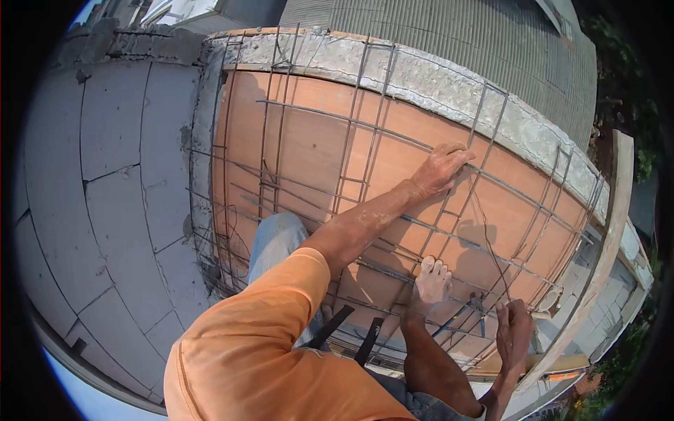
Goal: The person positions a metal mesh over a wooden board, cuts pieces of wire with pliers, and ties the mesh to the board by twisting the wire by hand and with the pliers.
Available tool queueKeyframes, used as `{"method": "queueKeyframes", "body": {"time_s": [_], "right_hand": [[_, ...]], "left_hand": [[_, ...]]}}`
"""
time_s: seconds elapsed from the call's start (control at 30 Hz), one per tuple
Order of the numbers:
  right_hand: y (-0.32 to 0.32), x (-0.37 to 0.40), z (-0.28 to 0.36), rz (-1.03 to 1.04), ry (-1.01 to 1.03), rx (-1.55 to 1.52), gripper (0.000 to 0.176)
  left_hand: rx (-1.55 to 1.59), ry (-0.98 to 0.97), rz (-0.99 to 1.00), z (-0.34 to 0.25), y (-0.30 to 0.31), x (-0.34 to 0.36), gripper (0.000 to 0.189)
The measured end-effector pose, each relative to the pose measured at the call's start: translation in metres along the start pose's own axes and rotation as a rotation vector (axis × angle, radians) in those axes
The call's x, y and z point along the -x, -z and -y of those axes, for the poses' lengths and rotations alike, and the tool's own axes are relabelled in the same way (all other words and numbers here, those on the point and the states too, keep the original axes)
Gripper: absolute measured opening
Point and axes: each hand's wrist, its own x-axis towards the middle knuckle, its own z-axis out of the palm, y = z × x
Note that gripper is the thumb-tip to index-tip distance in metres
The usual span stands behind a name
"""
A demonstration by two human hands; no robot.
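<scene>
My left hand reaches across a mat of steel reinforcing bars, its fingers curled over a bar where two cross. A thin tie wire runs from beside those fingertips down to my right hand, closed around its lower part. Exactly how the left fingertips meet the wire is hidden. Between the hands, my bare foot stands among the bars. A tool with blue handles, apparently pincers, lies by the bars near the right hand.
Orange formwork panels lie beneath the bars. A rough concrete edge borders the far side, with a corrugated roof beyond. Pale blocks cover the left. A wooden plank slants along the right, near the drop.
</scene>
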Motion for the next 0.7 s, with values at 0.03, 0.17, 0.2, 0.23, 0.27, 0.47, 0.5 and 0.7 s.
{"method": "queueKeyframes", "body": {"time_s": [0.03, 0.17, 0.2, 0.23, 0.27, 0.47, 0.5, 0.7], "right_hand": [[0.000, 0.001, -0.016, 0.002, 0.034, 0.005, 0.038], [-0.020, -0.011, -0.043, 0.629, -0.078, -0.747, 0.104], [-0.019, -0.016, -0.028, 0.538, -0.027, -0.823, 0.109], [-0.013, -0.026, -0.013, 0.499, 0.029, -0.851, 0.110], [-0.007, -0.034, 0.010, 0.449, 0.072, -0.852, 0.102], [0.002, -0.090, 0.106, -0.046, 0.385, -0.143, 0.039], [0.002, -0.095, 0.121, -0.155, 0.478, -0.014, 0.034], [-0.014, -0.140, 0.137, -0.266, 0.595, 0.497, 0.028]], "left_hand": [[-0.002, 0.008, -0.002, 0.002, -0.001, 0.001, 0.048], [0.027, 0.020, -0.004, 0.007, -0.003, 0.006, 0.050], [0.029, 0.023, -0.011, 0.005, -0.004, 0.006, 0.048], [0.038, 0.018, -0.012, 0.005, -0.004, 0.005, 0.046], [0.040, 0.021, -0.013, 0.004, -0.002, 0.004, 0.046], [0.128, 0.126, -0.044, -0.002, 0.000, -0.002, 0.052], [0.134, 0.150, -0.017, -0.002, 0.001, -0.003, 0.053], [0.215, 0.251, -0.018, -0.004, 0.001, -0.004, 0.052]]}}
